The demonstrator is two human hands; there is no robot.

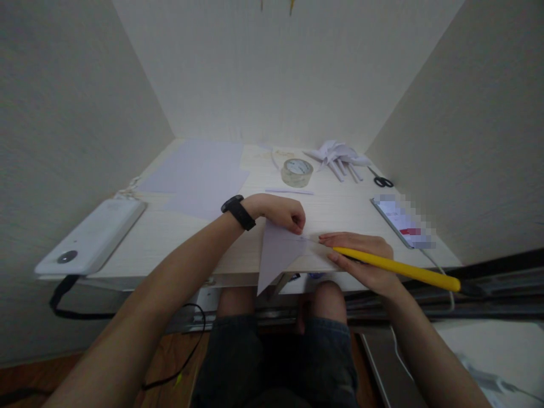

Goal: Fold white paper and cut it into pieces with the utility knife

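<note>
My left hand (283, 212), with a black watch on the wrist, presses its fingertips down on the top edge of a folded pale lilac paper (276, 252) that hangs over the desk's front edge. My right hand (365, 258) grips a long yellow pencil (403, 270) whose tip touches the paper near its right corner.
On the pale wooden desk (340, 209) lie lilac sheets (199, 173), a clear tape roll (297, 171), folded white paper pieces (338, 154), black scissors (382, 180), a phone (403, 222) at the right and a white device (91, 238) at the left. Walls enclose three sides.
</note>
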